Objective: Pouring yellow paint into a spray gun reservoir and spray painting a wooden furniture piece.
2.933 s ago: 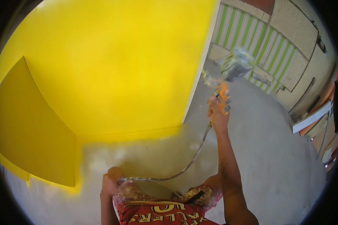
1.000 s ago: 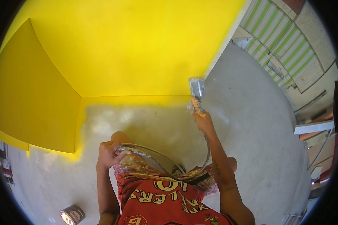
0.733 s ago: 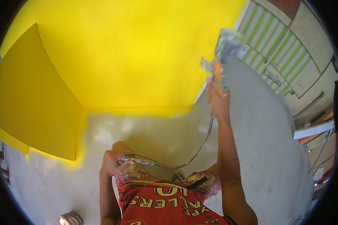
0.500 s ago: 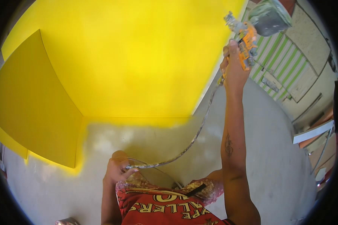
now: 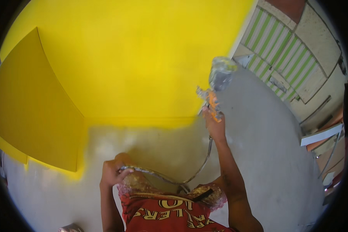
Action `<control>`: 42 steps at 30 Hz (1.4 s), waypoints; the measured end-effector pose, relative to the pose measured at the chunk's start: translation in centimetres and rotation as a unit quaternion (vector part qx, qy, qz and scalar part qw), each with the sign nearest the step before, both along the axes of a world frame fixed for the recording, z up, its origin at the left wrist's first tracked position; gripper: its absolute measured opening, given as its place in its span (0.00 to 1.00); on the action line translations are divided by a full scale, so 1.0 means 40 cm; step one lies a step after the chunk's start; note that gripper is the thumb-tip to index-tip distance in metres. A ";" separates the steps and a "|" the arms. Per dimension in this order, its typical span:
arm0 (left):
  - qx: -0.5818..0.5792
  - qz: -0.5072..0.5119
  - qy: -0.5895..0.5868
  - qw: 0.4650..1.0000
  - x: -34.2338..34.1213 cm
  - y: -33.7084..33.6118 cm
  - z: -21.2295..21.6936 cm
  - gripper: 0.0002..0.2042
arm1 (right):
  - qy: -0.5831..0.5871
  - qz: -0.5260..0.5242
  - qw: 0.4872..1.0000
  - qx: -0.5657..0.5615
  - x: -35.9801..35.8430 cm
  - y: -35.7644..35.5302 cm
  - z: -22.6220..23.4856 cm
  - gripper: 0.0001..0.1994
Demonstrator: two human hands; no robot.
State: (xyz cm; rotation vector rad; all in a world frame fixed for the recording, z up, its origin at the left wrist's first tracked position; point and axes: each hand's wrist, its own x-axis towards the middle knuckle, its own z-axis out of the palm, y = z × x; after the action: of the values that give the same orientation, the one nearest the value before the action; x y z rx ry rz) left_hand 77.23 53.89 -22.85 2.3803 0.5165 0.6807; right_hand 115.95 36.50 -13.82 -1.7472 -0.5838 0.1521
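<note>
My right hand [image 5: 215, 125] grips an orange and grey paint spray gun [image 5: 212, 105], its nozzle toward the yellow panel [image 5: 143, 69]. A paint-smeared cup [image 5: 222, 73] sits on top of the gun, blurred by motion. From the gun's handle a paint-spotted hose [image 5: 174, 181] loops down and across to my left hand [image 5: 114, 171], whose fingers are closed round it. The panel rises in front of me, coated yellow, with a second yellow panel [image 5: 38, 104] jutting toward me at the left.
Yellow overspray edges the grey floor [image 5: 274, 154] along the panels' base. Green-and-white striped boards [image 5: 286, 58] lie at the far right beside pale panels. A white strip [image 5: 321, 135] and orange-brown boards stick out at the right edge.
My right hand has brought the spray gun down and left, from the panel's upper right edge to near its lower right corner. The hose sags lower; my left hand shifted slightly left.
</note>
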 end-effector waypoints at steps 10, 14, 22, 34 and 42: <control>-0.038 -0.001 -0.016 0.999 0.005 0.021 -0.003 0.22 | 0.165 0.059 0.961 -0.212 0.002 -0.025 -0.293 0.16; -0.059 -0.012 -0.033 0.998 -0.006 0.014 -0.008 0.19 | 0.103 0.052 0.985 -0.129 0.006 0.009 -0.164 0.15; -0.049 -0.027 -0.045 0.997 -0.017 -0.023 0.018 0.15 | -0.077 -0.021 0.981 0.176 -0.040 0.130 0.368 0.17; 0.006 -0.009 -0.020 1.000 -0.032 -0.031 0.040 0.16 | -0.053 0.013 0.940 0.336 -0.054 0.155 0.391 0.12; -0.038 -0.005 -0.045 0.998 -0.038 0.007 0.018 0.19 | 0.037 0.021 0.999 -0.015 -0.055 0.075 -0.087 0.16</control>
State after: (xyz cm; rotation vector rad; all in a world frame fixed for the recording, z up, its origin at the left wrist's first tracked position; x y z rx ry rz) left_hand 75.73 54.18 -22.13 2.2683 0.4839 0.7478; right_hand 113.75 39.50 -17.29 -1.7518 -0.5665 0.2559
